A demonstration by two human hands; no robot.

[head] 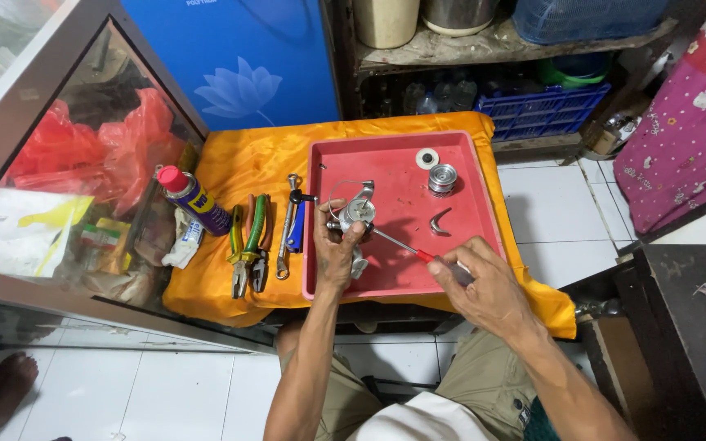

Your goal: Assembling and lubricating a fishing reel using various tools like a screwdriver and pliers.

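Head view: fishing reel in left hand, screwdriver (red-handled) in right hand.

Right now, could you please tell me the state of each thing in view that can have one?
left hand: closed around the reel body
reel body: held over the red tray, partly taken apart
right hand: gripping the screwdriver
screwdriver: tip at the reel body
spool: off the reel, standing in the red tray
spray can: capped, lying down
pliers: lying shut
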